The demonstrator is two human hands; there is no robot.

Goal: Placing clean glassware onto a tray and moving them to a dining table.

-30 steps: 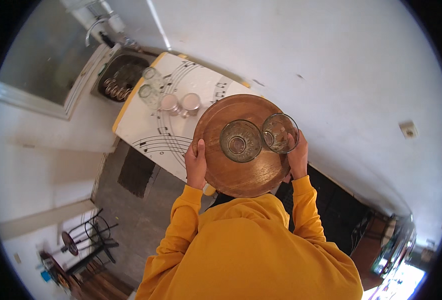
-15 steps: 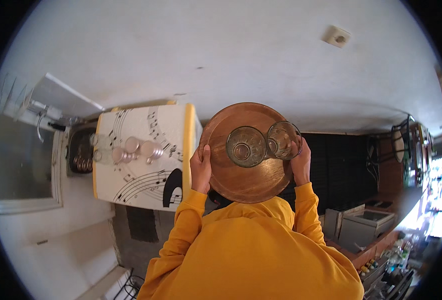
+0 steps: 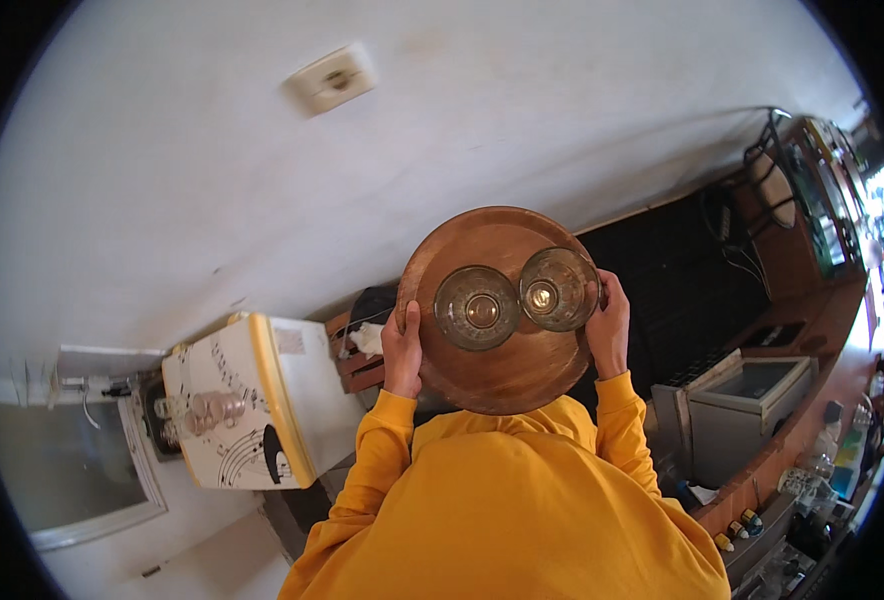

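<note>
Both hands clasp the round wooden tray [image 3: 492, 370]: left hand [image 3: 402, 352], right hand [image 3: 610, 328]; two glasses [image 3: 476, 308] stand side by side between the grips.

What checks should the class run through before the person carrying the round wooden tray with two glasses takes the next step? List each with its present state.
1. Left hand grips the rim of the wooden tray: ok.
2. Right hand grips the opposite rim: ok.
3. Both glasses upright: the left glass and the right glass show their mouths facing up: ok.
4. Glasses apart from each other: not ok, their rims appear to touch.
5. Glasses away from the tray edge: not ok, the right glass sits close to the rim by the right hand.
6. Floor ahead free of obstacles: cannot tell, tray and body hide it.
</note>
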